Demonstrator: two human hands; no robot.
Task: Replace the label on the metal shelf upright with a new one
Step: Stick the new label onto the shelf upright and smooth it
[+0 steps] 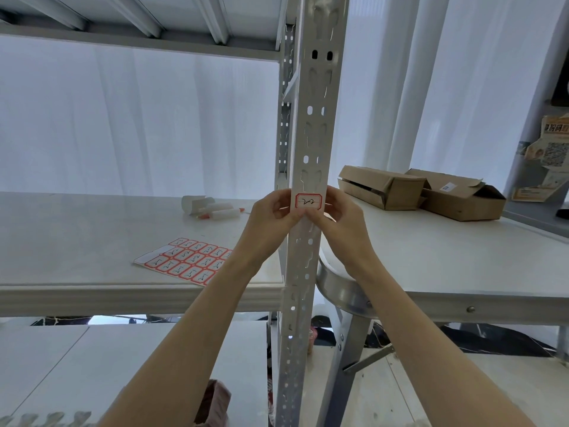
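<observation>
A white perforated metal shelf upright (312,124) runs top to bottom through the middle of the view. A red-bordered white label (308,201) with black handwriting lies on its front face at shelf height. My left hand (271,215) pinches the label's left and lower edge. My right hand (337,215) pinches its right and lower edge, thumb tips meeting just under the label. A sheet of several red-bordered labels (184,260) lies on the shelf to the left, with some positions blank.
White marker pens and a curled backing strip (212,208) lie on the shelf board (92,229) behind the sheet. Two open cardboard boxes (421,192) sit on the table (462,260) to the right. White curtains hang behind. A shelf level is overhead.
</observation>
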